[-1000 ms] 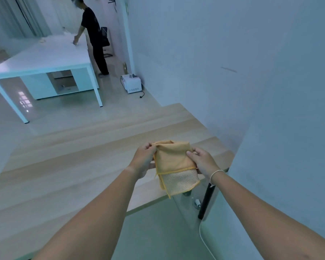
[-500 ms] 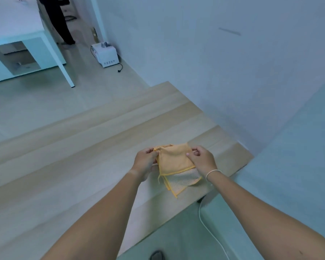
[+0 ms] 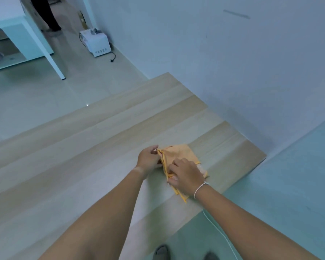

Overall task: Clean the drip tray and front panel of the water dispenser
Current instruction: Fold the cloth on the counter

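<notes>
Item 1, cloth point(image 3: 178, 152): orange-yellow, folded, with a stitched border and a paler mesh-textured layer showing at its lower edge. We find it over the near right end of the surface point(image 3: 101, 139), between the two hands; whether it lies flat on the wood or is lifted slightly we cannot tell.

Item 2, left hand point(image 3: 148, 158): fingers curled at the cloth's left edge, thumb uppermost, pinching the fold.

Item 3, right hand point(image 3: 186, 175): laid over the lower part of the cloth, fingers bent and gripping the hem on the left side. We note a thin white bracelet point(image 3: 200, 188) at its wrist.

Item 4, surface: light wood, long boards running away to the left, its right end close to the white wall point(image 3: 214, 53).

Item 5, white cable point(image 3: 219, 233): runs down over the pale floor point(image 3: 270, 212) below the right forearm.

Item 6, shoes point(image 3: 160, 251): two dark toes at the bottom edge of the view.

Item 7, white appliance point(image 3: 97, 43): box-shaped, on the floor against the far wall, with a dark cord and plug lying beside it.

Item 8, white table point(image 3: 51, 59): upper left, one leg plainly visible; behind it we see the dark trouser legs of a second person point(image 3: 49, 14).

Water dispenser, drip tray, front panel: we cannot make these out in this view.
</notes>
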Available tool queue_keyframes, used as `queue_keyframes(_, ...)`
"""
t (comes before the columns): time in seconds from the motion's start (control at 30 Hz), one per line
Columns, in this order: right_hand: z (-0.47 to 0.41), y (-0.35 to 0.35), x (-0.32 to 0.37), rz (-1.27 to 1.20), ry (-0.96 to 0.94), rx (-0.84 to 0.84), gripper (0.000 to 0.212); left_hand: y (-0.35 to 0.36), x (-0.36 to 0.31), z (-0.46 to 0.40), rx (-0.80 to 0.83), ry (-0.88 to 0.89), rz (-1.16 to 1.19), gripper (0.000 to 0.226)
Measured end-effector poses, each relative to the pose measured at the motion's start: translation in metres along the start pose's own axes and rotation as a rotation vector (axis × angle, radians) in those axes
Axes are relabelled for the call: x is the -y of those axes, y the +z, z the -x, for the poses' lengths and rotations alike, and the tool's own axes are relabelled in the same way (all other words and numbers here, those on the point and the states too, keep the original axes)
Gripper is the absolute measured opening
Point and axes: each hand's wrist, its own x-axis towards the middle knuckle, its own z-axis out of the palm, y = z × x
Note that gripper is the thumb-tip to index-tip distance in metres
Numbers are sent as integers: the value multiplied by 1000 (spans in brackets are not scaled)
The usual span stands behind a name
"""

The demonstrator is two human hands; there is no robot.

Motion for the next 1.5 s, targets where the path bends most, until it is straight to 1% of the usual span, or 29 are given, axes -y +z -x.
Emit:
queue_keyframes(0.03,-3,1,-1,-22,-1,-6,27,0,1,1,-7,9,-3,55)
queue_keyframes(0.1,-7,-3,-4,-112,40,33,23,0,4,6,-31,19,0,55)
queue_keyframes(0.17,-8,-12,-9,-251,62,115,19,0,7,15,-90,35,-43,49)
queue_keyframes(0.2,-9,-18,-12,-369,94,150,17,1,9,18,-133,53,-108,38)
queue_keyframes(0.23,-10,-24,-15,-486,122,172,14,3,12,24,-183,69,-180,23)
queue_keyframes(0.27,-10,-30,-19,-564,137,186,14,6,16,31,-232,74,-232,10)
queue_keyframes(0.3,-12,-34,-23,-605,143,183,14,10,19,38,-245,63,-276,4)
queue_keyframes(0.33,-14,-38,-27,-625,158,178,14,15,21,44,-213,26,-316,9)
queue_keyframes(0.43,-16,-49,-36,-718,195,108,14,37,29,67,-35,-162,-461,29)
queue_keyframes(0.47,-16,-53,-39,-762,205,81,15,44,33,73,-29,-200,-497,34)
queue_keyframes(0.5,-16,-57,-42,-798,217,57,15,49,36,76,-44,-207,-527,35)
queue_keyframes(0.6,-13,-68,-51,-842,209,35,10,67,43,82,-154,-131,-653,31)
queue_keyframes(0.67,-10,-73,-58,-861,205,20,8,79,42,85,-196,-100,-672,27)
queue_keyframes(0.8,-11,-83,-68,-890,215,-3,10,79,31,87,-221,-89,-613,29)
queue_keyframes(0.9,-19,-95,-70,-944,267,-33,19,58,2,84,-295,-50,-383,24)
queue_keyframes(0.97,-25,-106,-65,-999,308,-55,21,45,-26,85,-336,22,-179,23)
queue_keyframes(1.0,-27,-111,-61,-1025,323,-64,21,41,-40,86,-331,64,-81,25)
queue_keyframes(1.07,-33,-125,-51,-1089,335,-71,21,36,-66,87,-333,157,23,26)
queue_keyframes(1.2,-43,-158,-26,-1250,360,-99,21,32,-113,99,-330,304,15,26)
queue_keyframes(1.3,-49,-183,-10,-1399,384,-132,20,25,-140,100,-350,377,-5,38)
queue_keyframes(1.37,-50,-203,1,-1488,348,-154,18,22,-160,103,-358,418,-2,41)
queue_keyframes(1.43,-51,-218,12,-1504,299,-166,11,19,-174,106,-327,452,41,35)
queue_keyframes(1.5,-53,-227,19,-1468,278,-194,9,19,-184,108,-267,452,142,24)
